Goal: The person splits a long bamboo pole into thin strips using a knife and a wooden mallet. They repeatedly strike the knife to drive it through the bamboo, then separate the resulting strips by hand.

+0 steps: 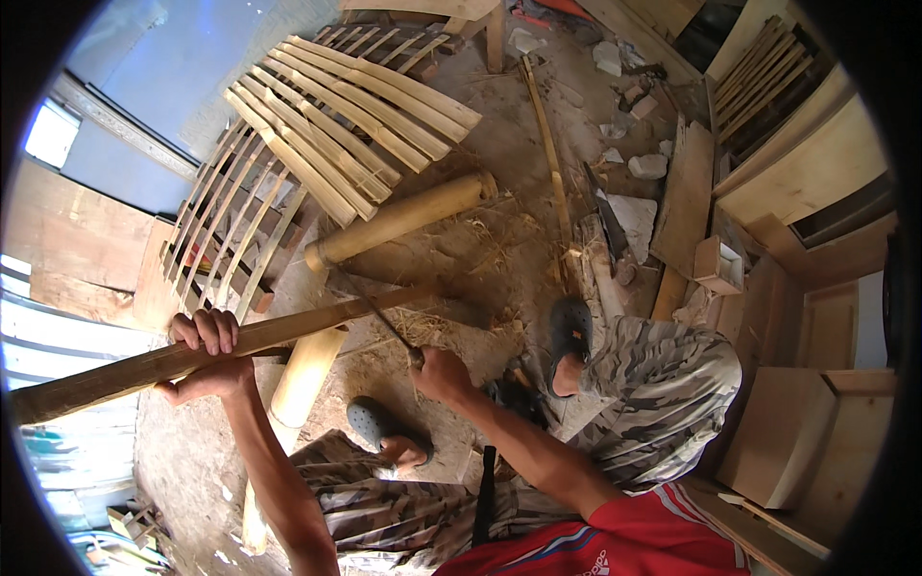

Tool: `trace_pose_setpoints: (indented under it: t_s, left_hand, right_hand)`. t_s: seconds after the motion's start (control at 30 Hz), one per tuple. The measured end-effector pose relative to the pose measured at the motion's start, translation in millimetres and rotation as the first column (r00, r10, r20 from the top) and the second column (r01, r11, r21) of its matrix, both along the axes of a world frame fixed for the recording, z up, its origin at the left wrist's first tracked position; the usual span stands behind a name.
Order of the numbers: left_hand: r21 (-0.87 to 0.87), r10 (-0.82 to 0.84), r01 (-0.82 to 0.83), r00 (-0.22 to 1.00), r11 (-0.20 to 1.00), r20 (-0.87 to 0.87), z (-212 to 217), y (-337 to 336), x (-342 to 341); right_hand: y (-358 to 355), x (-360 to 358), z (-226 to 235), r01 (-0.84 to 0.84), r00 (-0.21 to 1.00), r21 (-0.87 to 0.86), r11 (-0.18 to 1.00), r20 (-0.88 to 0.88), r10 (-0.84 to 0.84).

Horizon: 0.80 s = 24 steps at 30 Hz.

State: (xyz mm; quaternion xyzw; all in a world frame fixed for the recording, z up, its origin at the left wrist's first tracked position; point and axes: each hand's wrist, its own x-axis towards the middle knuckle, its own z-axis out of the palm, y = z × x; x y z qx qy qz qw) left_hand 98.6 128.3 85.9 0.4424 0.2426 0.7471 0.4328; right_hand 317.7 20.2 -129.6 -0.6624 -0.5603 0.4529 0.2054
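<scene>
Dusty floor [182, 451] underneath, left hand [221, 377] grips a long pole [298, 332], right hand [443, 373] a knife [392, 329] across it.

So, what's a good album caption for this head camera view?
Left hand gripping a bamboo pole, right hand holding a thin tool across it.

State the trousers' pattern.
Camouflage: the trousers are mottled in greys, browns and pale beige. Best seen in the head view.

Bamboo strips [353, 104] behind the log [399, 223], box [711, 266] (beside a board [686, 197]) at right
</scene>
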Motion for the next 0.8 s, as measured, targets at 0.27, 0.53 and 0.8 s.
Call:
trace_pose_setpoints:
  t_s: [0.27,0.53,0.8]
  left_hand:
    - [0.013,-0.023,0.022,1.000,1.000,0.019,-0.3,0.4,-4.4]
    - [-0.004,-0.073,0.073,0.997,0.997,0.011,-3.9,-4.7,-2.2]
    - [0.034,0.037,-0.037,0.999,0.999,-0.011,0.0,-1.4,-1.4]
  right_hand:
    - [3.8,23.1,-69.1,0.047,0.997,-0.139,0.989,0.071,-0.037]
    - [2.8,15.7,-75.8,0.111,0.993,-0.139,0.984,0.058,-0.104]
    - [-7.6,93.4,-102.5,0.031,0.998,-0.507,0.861,0.062,0.001]
